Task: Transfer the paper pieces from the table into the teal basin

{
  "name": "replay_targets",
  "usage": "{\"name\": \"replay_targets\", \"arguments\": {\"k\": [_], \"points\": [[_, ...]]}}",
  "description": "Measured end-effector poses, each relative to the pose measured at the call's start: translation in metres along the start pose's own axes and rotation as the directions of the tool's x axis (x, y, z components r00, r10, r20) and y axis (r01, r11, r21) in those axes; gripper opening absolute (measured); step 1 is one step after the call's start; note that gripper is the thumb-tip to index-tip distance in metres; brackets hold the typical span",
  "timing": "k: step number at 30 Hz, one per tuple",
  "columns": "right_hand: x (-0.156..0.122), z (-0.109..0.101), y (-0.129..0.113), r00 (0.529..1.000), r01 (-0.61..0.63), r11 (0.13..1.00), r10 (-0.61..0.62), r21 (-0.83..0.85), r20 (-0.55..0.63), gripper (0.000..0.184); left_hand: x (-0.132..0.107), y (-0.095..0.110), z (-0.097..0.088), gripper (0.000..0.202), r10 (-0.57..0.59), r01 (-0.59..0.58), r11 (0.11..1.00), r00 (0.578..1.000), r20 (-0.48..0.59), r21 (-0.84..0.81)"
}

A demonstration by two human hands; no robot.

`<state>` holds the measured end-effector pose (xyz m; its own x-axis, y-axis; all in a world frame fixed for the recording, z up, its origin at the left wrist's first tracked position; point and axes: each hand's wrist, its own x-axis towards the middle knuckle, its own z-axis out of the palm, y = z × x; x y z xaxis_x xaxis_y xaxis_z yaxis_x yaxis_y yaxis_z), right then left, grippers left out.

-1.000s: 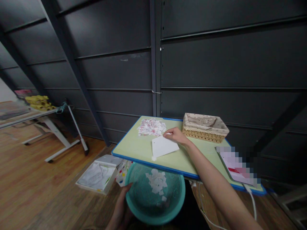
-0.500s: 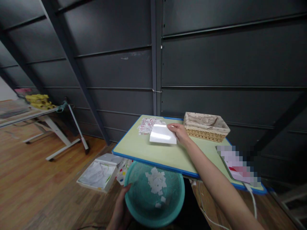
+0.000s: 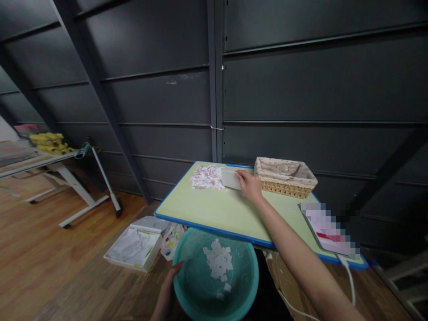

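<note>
- Card (image 3: pixel 230 179) is clasped in the right grip (image 3: pixel 249 185), beside scraps (image 3: pixel 206 177) on the worktop (image 3: pixel 214 209)
- Basin (image 3: pixel 194 285) rim is clasped in the left grip (image 3: pixel 167 294)
- Sweeping is judged in hand; card edge is to be kept flush

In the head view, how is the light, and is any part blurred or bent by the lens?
Head view: dim, soft light, no glare on the table; the dark wall swallows detail; its lines splay toward the edges, as with a wide lens; a mosaic patch covers something at right; the right hand on the card is fairly sharp.
</note>
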<state>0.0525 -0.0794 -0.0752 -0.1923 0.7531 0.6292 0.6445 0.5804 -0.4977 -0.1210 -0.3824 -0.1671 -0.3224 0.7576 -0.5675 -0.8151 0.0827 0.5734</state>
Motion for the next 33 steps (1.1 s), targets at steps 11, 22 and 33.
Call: {"name": "replay_targets", "arguments": {"k": [11, 22, 33], "points": [[-0.004, 0.0, -0.007, 0.999, 0.031, 0.999, -0.03, -0.016, 0.043, 0.031, -0.004, 0.0, 0.003, 0.056, 0.039, -0.038, 0.997, 0.999, -0.007, 0.063], [-0.002, -0.001, -0.007, 1.0, -0.016, 0.995, 0.014, 0.094, 0.025, 0.028, -0.011, 0.005, 0.013, 0.075, 0.009, -0.007, 1.0, 0.997, -0.08, 0.016], [0.0, -0.005, -0.004, 1.0, -0.012, 0.99, 0.016, -0.137, 0.027, 0.033, -0.011, 0.006, 0.015, 0.066, 0.043, -0.042, 0.999, 0.997, -0.058, 0.028]]}}
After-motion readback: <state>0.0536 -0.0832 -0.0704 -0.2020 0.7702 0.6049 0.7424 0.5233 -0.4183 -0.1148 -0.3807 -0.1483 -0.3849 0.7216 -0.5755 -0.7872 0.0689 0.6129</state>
